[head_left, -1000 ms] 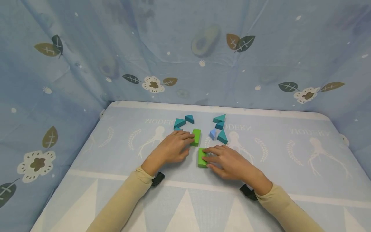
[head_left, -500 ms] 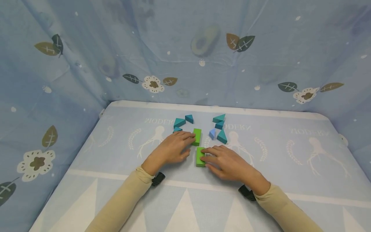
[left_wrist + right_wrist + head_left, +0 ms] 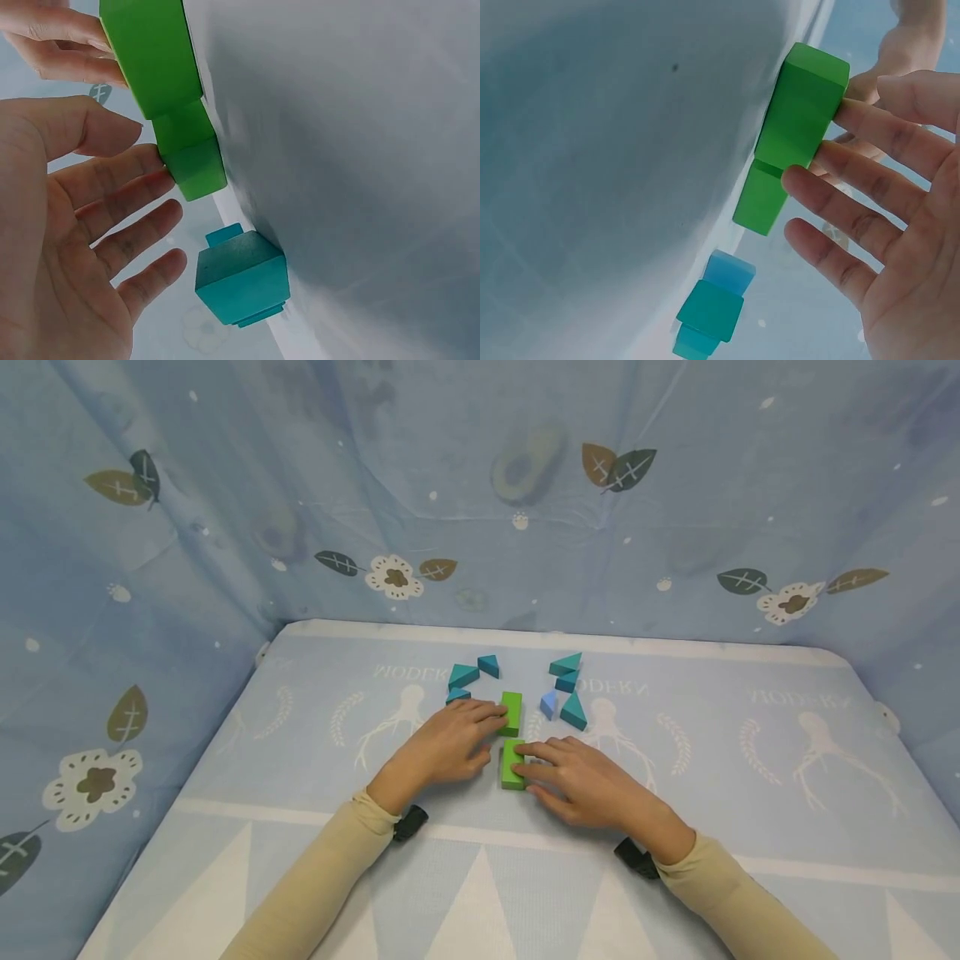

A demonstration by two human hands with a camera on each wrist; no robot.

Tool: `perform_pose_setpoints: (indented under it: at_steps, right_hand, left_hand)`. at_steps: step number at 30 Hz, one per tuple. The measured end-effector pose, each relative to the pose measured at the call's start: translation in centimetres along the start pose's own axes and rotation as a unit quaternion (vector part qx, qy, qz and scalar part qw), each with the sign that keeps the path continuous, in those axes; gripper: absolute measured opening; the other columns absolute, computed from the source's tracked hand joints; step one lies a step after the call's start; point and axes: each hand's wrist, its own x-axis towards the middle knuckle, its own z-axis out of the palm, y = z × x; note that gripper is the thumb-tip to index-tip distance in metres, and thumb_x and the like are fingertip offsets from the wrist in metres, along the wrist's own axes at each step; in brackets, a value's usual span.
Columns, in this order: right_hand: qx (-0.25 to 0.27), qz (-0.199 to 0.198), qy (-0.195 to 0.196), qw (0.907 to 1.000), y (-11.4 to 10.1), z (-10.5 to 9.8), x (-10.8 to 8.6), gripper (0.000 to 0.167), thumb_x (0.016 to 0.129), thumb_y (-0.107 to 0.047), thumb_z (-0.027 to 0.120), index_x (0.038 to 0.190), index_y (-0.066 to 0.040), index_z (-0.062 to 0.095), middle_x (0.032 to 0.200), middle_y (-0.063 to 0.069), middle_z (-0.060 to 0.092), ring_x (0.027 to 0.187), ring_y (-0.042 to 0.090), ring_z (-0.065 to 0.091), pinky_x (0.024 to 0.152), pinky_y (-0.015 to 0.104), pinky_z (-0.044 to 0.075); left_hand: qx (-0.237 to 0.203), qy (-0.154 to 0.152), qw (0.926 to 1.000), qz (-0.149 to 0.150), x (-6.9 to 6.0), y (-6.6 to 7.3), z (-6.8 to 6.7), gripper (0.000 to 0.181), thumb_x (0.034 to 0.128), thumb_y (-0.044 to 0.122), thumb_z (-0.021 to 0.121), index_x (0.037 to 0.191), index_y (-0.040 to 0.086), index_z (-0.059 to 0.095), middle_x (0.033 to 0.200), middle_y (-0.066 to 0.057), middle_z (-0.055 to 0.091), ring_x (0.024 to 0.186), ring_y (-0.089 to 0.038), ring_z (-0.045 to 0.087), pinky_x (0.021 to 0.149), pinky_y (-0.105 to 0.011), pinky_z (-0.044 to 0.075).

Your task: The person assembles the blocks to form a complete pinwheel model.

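Two green rectangular blocks lie on the mat almost end to end in the head view. The far green block (image 3: 512,714) has the fingertips of my left hand (image 3: 446,745) against its left side. My right hand (image 3: 581,781) touches the near green block (image 3: 512,768) from the right, its index and middle fingertips on the top. In the left wrist view my left fingers stretch out loosely beside the far green block (image 3: 193,154). Relaxed fingers also show in the right wrist view, touching the near green block (image 3: 802,105). Neither hand curls round a block.
Behind my left hand lie teal triangular blocks (image 3: 463,676), one partly hidden by the fingers. To the right of the far green block stand several more triangular blocks, including a teal one (image 3: 573,712) and a light blue one (image 3: 549,704). A patterned curtain (image 3: 480,527) encloses the mat.
My right hand has moved left, sliding the near green block into line with the far one. The left hand and the far block have hardly moved.
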Motion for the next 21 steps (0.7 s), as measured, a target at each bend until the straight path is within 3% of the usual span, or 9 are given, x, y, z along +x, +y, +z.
perform_pose_setpoints:
  at_steps: [7, 21]
  right_hand:
    - [-0.008, -0.002, -0.001, 1.0, -0.09, 0.18, -0.05, 0.034, 0.097, -0.028, 0.061, 0.129, -0.017, 0.065, 0.139, 0.005, 0.058, 0.118, 0.024, 0.06, 0.099, 0.045, 0.049]
    - [-0.036, -0.007, -0.005, 0.9993, -0.42, 0.2, 0.05, 0.036, 0.096, -0.026, 0.063, 0.13, -0.016, 0.065, 0.14, 0.007, 0.057, 0.118, 0.025, 0.061, 0.098, 0.045, 0.049]
  left_hand:
    - [0.009, -0.014, 0.9999, 0.004, 0.0, 0.22, -0.31, 0.046, 0.092, 0.02, 0.059, 0.137, 0.011, 0.058, 0.146, -0.005, 0.052, 0.136, -0.023, 0.046, 0.115, -0.042, 0.035]
    - [-0.006, -0.012, 0.9999, 0.008, -0.02, 0.58, -0.44, 0.045, 0.0899, 0.017, 0.059, 0.134, 0.011, 0.061, 0.142, -0.004, 0.055, 0.134, -0.023, 0.049, 0.113, -0.043, 0.037]
